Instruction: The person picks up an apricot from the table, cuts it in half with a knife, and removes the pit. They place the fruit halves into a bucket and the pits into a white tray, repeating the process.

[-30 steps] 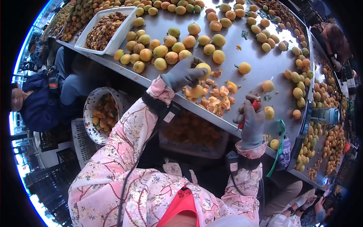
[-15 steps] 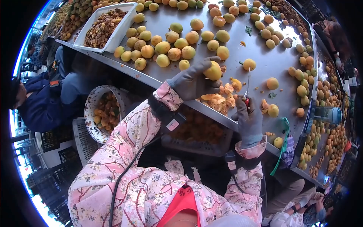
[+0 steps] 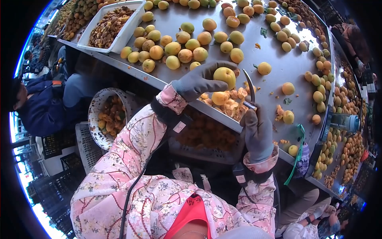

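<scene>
Gloved in grey, my left hand (image 3: 203, 81) holds a yellow-green fruit (image 3: 225, 77) between thumb and fingers over the table edge. My right hand (image 3: 258, 131), also gloved, is closed around the handle of a knife (image 3: 250, 88); its curved blade points up, just right of the fruit and apart from it. Below the held fruit lies a pile of orange cut pieces (image 3: 234, 108), with a whole fruit (image 3: 220, 98) at its left side. Several whole fruits (image 3: 185, 55) are grouped on the metal beyond my left hand.
A white tray of brown pits (image 3: 135, 20) stands at the upper left of the metal table (image 3: 254, 47). A white bucket (image 3: 93, 119) and a crate (image 3: 207, 157) sit below the edge. A person in dark blue (image 3: 43, 107) is at the left.
The knife has turned, so its curved blade now shows broadside. My left hand has shifted slightly and its fingers have moved behind the fruit. A whole fruit now shows on the cut pieces.
</scene>
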The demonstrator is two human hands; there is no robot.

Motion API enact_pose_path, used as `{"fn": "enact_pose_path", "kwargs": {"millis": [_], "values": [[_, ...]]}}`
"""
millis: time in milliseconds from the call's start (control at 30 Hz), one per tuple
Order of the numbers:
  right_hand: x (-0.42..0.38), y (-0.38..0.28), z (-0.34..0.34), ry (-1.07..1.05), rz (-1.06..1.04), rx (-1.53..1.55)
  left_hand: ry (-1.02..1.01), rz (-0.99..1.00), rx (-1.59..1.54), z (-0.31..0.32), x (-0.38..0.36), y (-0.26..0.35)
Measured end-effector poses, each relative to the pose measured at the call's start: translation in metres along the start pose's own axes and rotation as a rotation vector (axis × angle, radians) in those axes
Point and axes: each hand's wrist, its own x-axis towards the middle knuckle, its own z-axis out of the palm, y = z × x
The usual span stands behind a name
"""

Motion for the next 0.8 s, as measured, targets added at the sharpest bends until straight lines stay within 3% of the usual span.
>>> {"fn": "enact_pose_path", "kwargs": {"millis": [67, 133, 333, 800], "values": [[-0.002, -0.001, 0.007, 0.050, 0.024, 0.120, 0.007, 0.014, -0.034, 0.001, 0.000, 0.001], [-0.003, 0.003, 0.014, 0.097, -0.092, 0.376, -0.007, -0.012, -0.026, 0.000, 0.001, -0.001], [-0.002, -0.012, 0.007, -0.055, -0.102, 0.119, -0.071, -0.028, -0.049, 0.005, 0.001, 0.002], [-0.001, 0.008, 0.022, 0.009, -0.087, 0.036, -0.006, 0.046, 0.043, 0.001, 0.002, -0.009]]}}
